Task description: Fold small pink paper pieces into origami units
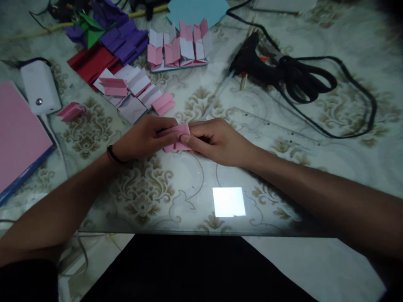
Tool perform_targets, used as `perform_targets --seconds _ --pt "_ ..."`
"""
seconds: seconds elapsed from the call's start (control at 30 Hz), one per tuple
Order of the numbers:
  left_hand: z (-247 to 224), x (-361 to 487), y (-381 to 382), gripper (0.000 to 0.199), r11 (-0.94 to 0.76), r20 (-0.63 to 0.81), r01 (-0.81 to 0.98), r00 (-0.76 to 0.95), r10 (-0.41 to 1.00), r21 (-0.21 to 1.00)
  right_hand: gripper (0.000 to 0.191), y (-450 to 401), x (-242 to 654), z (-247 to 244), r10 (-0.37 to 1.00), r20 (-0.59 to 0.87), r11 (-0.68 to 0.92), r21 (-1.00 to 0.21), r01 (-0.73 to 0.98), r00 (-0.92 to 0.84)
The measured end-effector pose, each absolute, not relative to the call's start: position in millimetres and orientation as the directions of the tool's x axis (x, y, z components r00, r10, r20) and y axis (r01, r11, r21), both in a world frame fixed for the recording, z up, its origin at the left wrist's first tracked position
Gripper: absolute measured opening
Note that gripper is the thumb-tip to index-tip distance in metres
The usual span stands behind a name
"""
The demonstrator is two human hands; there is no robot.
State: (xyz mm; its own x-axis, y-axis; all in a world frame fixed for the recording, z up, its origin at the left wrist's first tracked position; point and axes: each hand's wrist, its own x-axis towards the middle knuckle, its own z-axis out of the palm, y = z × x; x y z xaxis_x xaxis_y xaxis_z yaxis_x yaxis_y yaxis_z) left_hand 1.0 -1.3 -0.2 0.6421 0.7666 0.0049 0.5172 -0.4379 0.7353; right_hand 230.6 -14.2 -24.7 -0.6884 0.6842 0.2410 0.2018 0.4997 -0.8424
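Shining up close: a bright white square [229,202] on the desk [195,180]; can't tell if it is paper or just light.
Left hand [146,134]: curled up, pinching the pink paper [184,128] with its thumb on top.
Right hand [218,142]: curled too, pinching the other end, with its thumb close to the left one.
Pink paper: between both hands, over the middle of the desk. It could rip if one hand pulls too hard, or crease crooked if a thumb slips.
Clear ruler [273,126]: lying flat, past the right hand.
Small pink piece [72,111]: by itself on the left; a careless bump could squash it.
Pink and white bunch [135,79]: just past the left hand, so a push forward could mess up its folds.
Glue gun [247,58]: farther back, lying down. Snagging its looped cord [373,107] could drag it.
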Motion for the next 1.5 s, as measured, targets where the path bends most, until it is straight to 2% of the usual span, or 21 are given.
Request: perform_targets --seconds 1.1,1.27,1.5 --pt "-2.5 -0.4 -0.9 0.040 -0.438 0.009 0.505 0.647 0.762 0.744 0.059 -13.5 229.3 -25.0 0.685 0.225 0.475 -0.860 0.190 -0.692" --pt "-2.7 -1.6 -2.1 0.040 -0.400 -0.039 0.539 0.629 0.776 0.742 0.057 -12.6 228.0 -25.4 0.682 0.215 0.461 -0.869 0.182 -0.698" --pt "-3.0 -3.3 -1.7 0.037 -0.369 -0.075 0.535 0.636 0.768 0.760 0.053 -10.9 224.7 -27.9 0.662 0.285 0.495 -0.861 0.119 -0.693"
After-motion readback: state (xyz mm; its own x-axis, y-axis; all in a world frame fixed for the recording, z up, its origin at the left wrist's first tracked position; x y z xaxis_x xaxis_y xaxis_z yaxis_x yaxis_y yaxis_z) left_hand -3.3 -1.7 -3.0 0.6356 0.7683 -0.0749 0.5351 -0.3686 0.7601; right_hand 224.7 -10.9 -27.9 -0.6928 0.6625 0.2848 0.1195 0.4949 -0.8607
